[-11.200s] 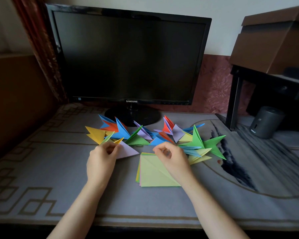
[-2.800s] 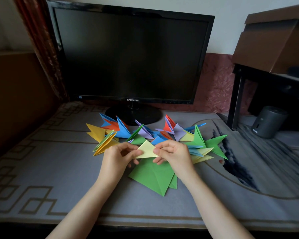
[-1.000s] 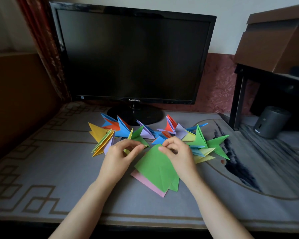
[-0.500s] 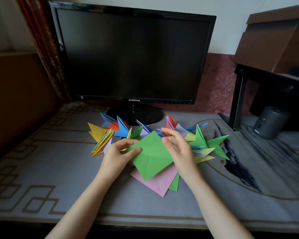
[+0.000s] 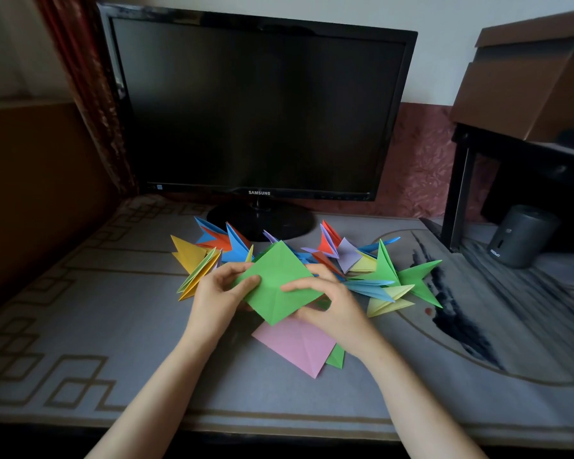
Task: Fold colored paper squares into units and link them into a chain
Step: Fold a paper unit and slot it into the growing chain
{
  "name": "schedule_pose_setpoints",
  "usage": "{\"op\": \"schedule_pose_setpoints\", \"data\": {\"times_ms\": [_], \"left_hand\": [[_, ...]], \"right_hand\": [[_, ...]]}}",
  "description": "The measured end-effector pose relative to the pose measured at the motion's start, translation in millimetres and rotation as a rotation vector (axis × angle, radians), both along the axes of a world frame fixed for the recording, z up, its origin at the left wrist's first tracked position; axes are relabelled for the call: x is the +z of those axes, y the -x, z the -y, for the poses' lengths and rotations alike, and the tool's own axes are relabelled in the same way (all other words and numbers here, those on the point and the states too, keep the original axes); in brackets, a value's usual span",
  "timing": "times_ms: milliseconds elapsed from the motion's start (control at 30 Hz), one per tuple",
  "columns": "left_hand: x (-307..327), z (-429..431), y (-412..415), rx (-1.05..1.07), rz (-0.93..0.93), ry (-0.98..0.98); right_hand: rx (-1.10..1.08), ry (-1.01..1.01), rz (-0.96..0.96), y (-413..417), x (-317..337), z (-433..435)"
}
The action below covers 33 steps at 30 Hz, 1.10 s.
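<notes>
Fingers of your left hand (image 5: 217,294) and right hand (image 5: 328,301) pinch the creased green paper square (image 5: 277,283) above the pink paper square (image 5: 295,344)

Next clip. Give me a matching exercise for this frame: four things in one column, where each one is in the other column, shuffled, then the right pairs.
Things:
1. green square
2. pink square
3. monitor
4. grey cylinder

Places:
a. far right, beside the black stand
b. pinched by the left hand and the right hand
c. flat on the mat, under the held sheet
d. behind the folded units, screen dark

Pairs: 1-b, 2-c, 3-d, 4-a
</notes>
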<state>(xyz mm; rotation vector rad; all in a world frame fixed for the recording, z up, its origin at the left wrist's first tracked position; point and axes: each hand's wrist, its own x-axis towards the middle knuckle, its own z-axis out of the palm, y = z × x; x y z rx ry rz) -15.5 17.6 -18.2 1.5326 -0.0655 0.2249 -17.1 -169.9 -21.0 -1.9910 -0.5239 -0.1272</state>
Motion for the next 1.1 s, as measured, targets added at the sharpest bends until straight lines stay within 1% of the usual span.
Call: {"op": "schedule_pose_setpoints", "data": {"times_ms": [100,200,267,367,500,733,900,1033,1100], "left_hand": [[2,3,1,-0.07,-0.032,0.032],[5,7,4,-0.148,-0.072,0.128],[8,9,7,-0.191,-0.079,0.158],[8,11,10,-0.237,-0.062,0.093],[6,11,10,-0.251,-0.053,-0.052],[3,9,8,-0.245,-0.021,-0.095],[1,9,6,-0.242,-0.004,-0.11],[-1,9,7,-0.236,0.019,-0.221],[-2,10,7,-0.228,0.003,-0.229]], "right_hand": [[-0.085,-0.106,0.038,-1,3,-1],[-0.159,-0.177,0.085,-4,1,-1],[-0.185,-0.242,0.043,-5,1,1],[-0.189,-0.332,-0.04,-3,3,1],[-0.205,-0.437,-0.07,-2,7,0],[-0.198,-0.413,-0.123,-2,8,-1],[-0.219,-0.378,-0.125,-1,10,0],[-0.185,-0.385,-0.136,1,11,-2],[-0.163,-0.392,-0.137,2,11,-3]]}}
